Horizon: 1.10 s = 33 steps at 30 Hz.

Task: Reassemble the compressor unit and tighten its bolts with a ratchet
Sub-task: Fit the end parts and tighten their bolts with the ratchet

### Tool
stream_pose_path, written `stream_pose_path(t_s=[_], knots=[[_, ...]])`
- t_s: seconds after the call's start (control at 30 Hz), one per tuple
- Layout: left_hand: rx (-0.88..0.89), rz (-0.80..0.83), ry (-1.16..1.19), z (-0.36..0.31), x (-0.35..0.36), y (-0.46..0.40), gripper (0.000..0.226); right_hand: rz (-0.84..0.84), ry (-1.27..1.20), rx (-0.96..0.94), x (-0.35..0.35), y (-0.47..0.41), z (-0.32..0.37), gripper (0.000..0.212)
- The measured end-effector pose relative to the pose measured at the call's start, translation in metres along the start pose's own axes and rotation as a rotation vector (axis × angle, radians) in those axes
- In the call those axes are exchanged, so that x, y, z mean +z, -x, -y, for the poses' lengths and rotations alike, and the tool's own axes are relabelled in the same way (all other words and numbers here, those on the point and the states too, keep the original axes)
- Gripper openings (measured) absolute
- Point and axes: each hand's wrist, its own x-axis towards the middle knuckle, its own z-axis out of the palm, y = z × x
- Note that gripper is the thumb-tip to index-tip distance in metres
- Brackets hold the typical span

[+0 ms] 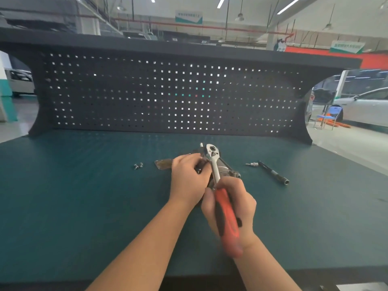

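Right hand [231, 204] grips ratchet [218, 185], left hand [189, 179] on compressor [225, 168] mid-bench

**Background stuff around the workbench**

So the surface [84, 196] is covered in a dark teal mat, with a black pegboard [168, 95] standing along the back, full of little square holes letting light through. Off to the right there's a white car [365, 108] parked on the shop floor, and a blue folding chair [329, 117] just in front of it. Another pale vehicle [20, 81] shows at far left. Strip lights and teal-and-white banners [189, 17] hang overhead.
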Motion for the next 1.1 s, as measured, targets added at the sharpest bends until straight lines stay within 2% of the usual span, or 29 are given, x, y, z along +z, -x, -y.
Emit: stream_pose_path(t_s=[0.13,0.3,0.6,0.8,0.9,1.03,1.1], knots=[[-0.052,0.034,0.012,-0.003,-0.004,-0.001,0.018,-0.105,-0.236,0.257,-0.002,0.003,-0.002,0.015],[-0.084,0.069,0.024,-0.01,-0.01,0.001,0.023,-0.04,-0.331,0.275,-0.011,0.004,0.003,0.015],[-0.13,0.03,0.006,-0.037,-0.03,0.04,0.031,0.026,-0.39,0.288,-0.048,0.007,0.039,0.018],[-0.105,0.039,-0.003,-0.06,-0.052,0.076,0.034,-0.018,-0.522,0.286,-0.074,0.015,0.077,0.017],[-0.068,0.036,-0.022,-0.071,-0.062,0.09,0.029,-0.032,-0.618,0.378,-0.084,0.019,0.093,0.017],[0.017,-0.054,-0.097,-0.086,-0.062,0.102,0.016,-0.063,-0.515,0.368,-0.082,0.027,0.11,0.013],[-0.029,-0.103,-0.113,-0.093,-0.058,0.103,0.019,0.037,-0.367,0.287,-0.076,0.029,0.114,0.004]])
